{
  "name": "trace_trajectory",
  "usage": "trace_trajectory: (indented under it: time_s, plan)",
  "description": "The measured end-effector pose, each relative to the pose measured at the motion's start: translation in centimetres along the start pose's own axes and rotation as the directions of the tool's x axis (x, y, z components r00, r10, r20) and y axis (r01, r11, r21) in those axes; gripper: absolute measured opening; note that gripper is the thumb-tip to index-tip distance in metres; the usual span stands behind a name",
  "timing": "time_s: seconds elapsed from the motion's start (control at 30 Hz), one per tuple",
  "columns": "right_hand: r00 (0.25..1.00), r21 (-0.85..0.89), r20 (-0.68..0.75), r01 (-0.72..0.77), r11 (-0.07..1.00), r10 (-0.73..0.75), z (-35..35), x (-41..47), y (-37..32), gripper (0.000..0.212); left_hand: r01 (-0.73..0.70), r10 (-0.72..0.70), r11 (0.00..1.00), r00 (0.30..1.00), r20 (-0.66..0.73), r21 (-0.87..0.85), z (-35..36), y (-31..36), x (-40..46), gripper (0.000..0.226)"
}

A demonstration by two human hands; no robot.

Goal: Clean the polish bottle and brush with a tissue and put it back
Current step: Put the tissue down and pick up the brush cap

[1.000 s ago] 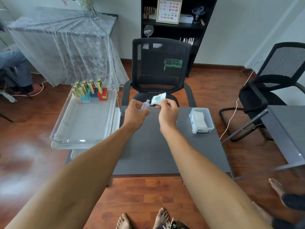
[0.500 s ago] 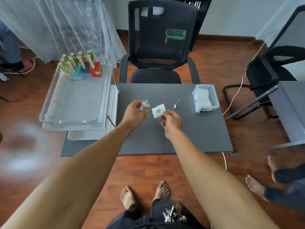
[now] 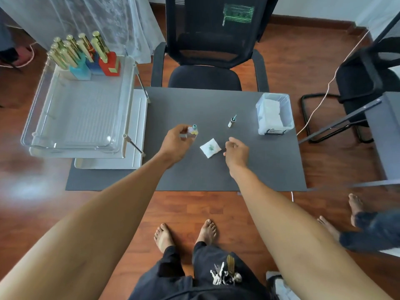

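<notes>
My left hand holds a small uncapped polish bottle with a teal neck above the grey table. A white tissue stained green lies flat on the table between my hands. My right hand hovers just right of the tissue, fingers loosely apart and holding nothing. The brush cap with its teal tip lies on the table farther back, beyond my right hand.
A clear tray on a white rack at the left holds several gold-capped polish bottles at its far end. A clear box of tissues stands at the table's right. A black chair faces me; another person's feet are at the right.
My right hand has let go of the tissue, which now lies on the table. The view has tilted further down, and both hands have lowered toward the table.
</notes>
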State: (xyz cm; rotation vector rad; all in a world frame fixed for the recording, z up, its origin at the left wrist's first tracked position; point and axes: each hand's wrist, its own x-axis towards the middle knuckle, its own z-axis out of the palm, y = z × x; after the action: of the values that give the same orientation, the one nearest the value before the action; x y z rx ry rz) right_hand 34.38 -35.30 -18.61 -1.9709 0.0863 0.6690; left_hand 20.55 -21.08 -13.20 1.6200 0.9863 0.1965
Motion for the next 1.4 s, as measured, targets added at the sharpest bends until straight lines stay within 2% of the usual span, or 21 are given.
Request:
trace_trajectory:
  time_s: [0.1, 0.23, 0.37, 0.53, 0.63, 0.73, 0.9, 1.0, 1.1, 1.27, 1.4]
  plan:
    - [0.999, -0.036, -0.011, 0.041, 0.998, -0.042, -0.5, 2.0, -1.1, 0.045, 0.005, -0.005, 1.000, 1.000, -0.002, 0.014, 0.7, 0.2, 0.8, 0.028]
    - [0.995, -0.049, 0.035, 0.095, 0.994, -0.094, -0.6, 5.1, -2.7, 0.052, 0.006, -0.006, 1.000, 1.000, -0.007, 0.015, 1.3, 0.4, 1.7, 0.029]
    - [0.990, -0.085, 0.062, 0.128, 0.988, -0.123, 0.1, 6.6, -3.1, 0.036, 0.009, -0.009, 1.000, 1.000, 0.006, 0.006, 1.6, 0.5, 2.3, 0.029]
    - [0.984, -0.080, 0.011, 0.176, 0.981, -0.176, 0.6, 6.9, -3.2, 0.013, 0.017, -0.017, 1.000, 1.000, 0.015, 0.019, 1.7, 0.6, 2.6, 0.026]
    - [0.985, -0.070, 0.025, 0.173, 0.982, -0.172, 0.2, 6.1, -4.1, 0.012, 0.007, -0.008, 1.000, 1.000, 0.023, 0.030, 1.6, 1.0, 2.5, 0.024]
    - [0.978, -0.009, 0.103, 0.185, 0.983, -0.183, -0.4, 4.8, -6.0, 0.013, -0.013, 0.012, 0.998, 1.000, 0.025, 0.063, 0.8, 2.1, 2.4, 0.026]
    - [0.916, 0.017, 0.198, 0.352, 0.936, -0.348, -1.5, 1.8, -10.5, 0.015, -0.060, 0.061, 0.995, 0.998, -0.004, 0.075, -1.1, 5.1, 2.6, 0.025]
    - [0.881, 0.048, 0.210, 0.423, 0.905, -0.423, -2.3, 0.1, -13.6, 0.026, -0.089, 0.091, 0.993, 0.996, -0.022, 0.075, -2.4, 7.1, 2.5, 0.027]
    - [0.836, 0.078, 0.189, 0.509, 0.857, -0.514, -3.0, -1.2, -17.0, 0.019, -0.137, 0.142, 0.986, 0.989, -0.045, 0.092, -3.7, 8.9, 2.1, 0.028]
    - [0.813, 0.222, 0.125, 0.535, 0.815, -0.568, -3.4, -3.2, -22.2, 0.005, -0.210, 0.216, 0.974, 0.973, -0.078, 0.080, -5.6, 11.0, 1.5, 0.029]
    - [0.786, 0.285, 0.165, 0.541, 0.791, -0.596, -3.2, -4.6, -24.7, 0.008, -0.285, 0.296, 0.952, 0.951, -0.091, 0.110, -6.6, 12.2, 0.9, 0.024]
